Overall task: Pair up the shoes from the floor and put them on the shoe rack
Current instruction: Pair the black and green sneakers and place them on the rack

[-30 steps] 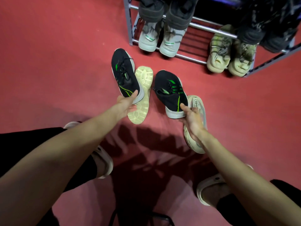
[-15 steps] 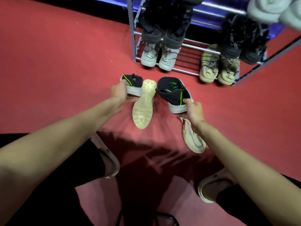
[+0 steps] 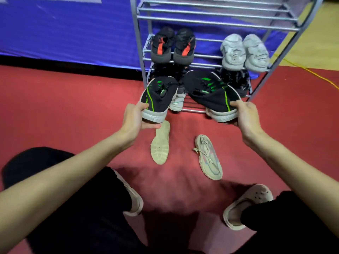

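Note:
My left hand (image 3: 135, 118) grips the heel of a black sneaker with green stripes (image 3: 158, 97), held up in the air. In my right hand (image 3: 246, 116) is the matching black and green sneaker (image 3: 211, 92), also held by the heel. Both toes point at the metal shoe rack (image 3: 216, 24). On the red floor below lie two beige shoes: one (image 3: 160, 143) sole up, the other (image 3: 208, 156) on its side.
The rack holds a black and orange pair (image 3: 173, 45) and a white pair (image 3: 244, 52) on a middle shelf, with darker shoes lower down. Its top shelves are bare bars. A blue wall panel (image 3: 64, 28) stands behind. My feet wear pale clogs (image 3: 247, 204).
Both hands have lifted the black sneakers off the floor and raised them toward the rack. The view has tilted up, showing the upper shelves.

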The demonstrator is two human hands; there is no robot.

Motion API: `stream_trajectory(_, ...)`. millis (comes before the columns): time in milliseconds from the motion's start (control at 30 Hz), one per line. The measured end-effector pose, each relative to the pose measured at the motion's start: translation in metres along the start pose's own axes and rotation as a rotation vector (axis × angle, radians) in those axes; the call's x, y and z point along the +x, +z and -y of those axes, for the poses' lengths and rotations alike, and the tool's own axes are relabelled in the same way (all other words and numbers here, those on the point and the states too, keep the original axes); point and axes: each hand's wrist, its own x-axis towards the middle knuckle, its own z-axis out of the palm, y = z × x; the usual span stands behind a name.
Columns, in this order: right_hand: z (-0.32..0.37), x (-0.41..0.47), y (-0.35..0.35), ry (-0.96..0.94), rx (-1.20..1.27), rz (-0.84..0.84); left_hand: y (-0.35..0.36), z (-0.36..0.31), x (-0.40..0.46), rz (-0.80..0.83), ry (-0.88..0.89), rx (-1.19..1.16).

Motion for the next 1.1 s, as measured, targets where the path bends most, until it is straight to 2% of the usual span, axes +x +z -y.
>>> stream_trajectory(200, 0.047, -0.010, -0.014, -0.100, 0.237, -0.160, 0.011, -0.050, -0.015, 0.055, 0.208, -0.070)
stream_trajectory(333, 0.074, 0.006, -0.006, -0.138, 0.291, -0.150, 0.018, -0.077, 0.002, 0.127, 0.283, -0.090)
stream_trajectory(500, 0.098, 0.049, 0.026, -0.144, 0.391, -0.027, 0.037, -0.112, 0.044, 0.188, 0.292, -0.172)
stream_trajectory(700, 0.117, 0.118, 0.071, -0.119, 0.454, -0.025, 0.049, -0.142, 0.112, 0.151, 0.316, -0.162)
stream_trajectory(800, 0.125, 0.156, 0.093, -0.129, 0.410, -0.033, 0.053, -0.150, 0.147, 0.139, 0.322, -0.160)
stream_trajectory(1100, 0.139, 0.238, 0.145, -0.106, 0.451, 0.004, 0.069, -0.166, 0.222, 0.159, 0.292, -0.369)
